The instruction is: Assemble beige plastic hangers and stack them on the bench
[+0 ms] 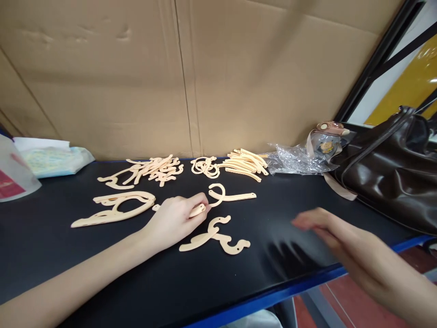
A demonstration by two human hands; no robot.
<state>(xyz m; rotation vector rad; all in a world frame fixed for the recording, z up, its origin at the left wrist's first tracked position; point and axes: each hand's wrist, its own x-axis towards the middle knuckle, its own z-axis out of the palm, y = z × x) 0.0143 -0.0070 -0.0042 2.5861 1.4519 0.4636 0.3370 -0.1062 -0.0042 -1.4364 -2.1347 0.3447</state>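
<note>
My left hand (175, 217) rests on the black table (68, 255), its fingers closed around a thin wooden piece (198, 210) whose end pokes out by the fingertips. Just right of it lies a hooked wooden strip (228, 196). A curly wooden cutout (216, 237) lies in front of the hand. To its left sits a large arched wooden piece (114, 207). My right hand (327, 230) hovers over the table's right part, smeared by motion, fingers stretched toward the left, holding nothing that I can see.
Piles of wooden cutouts (153, 169), rings (205, 167) and curved strips (246, 164) lie along the back by the cardboard wall (191, 73). Crumpled clear plastic (293, 159) and a brown leather bag (389, 173) stand right; a tissue pack (51, 160) left. The blue table edge (273, 296) runs near me.
</note>
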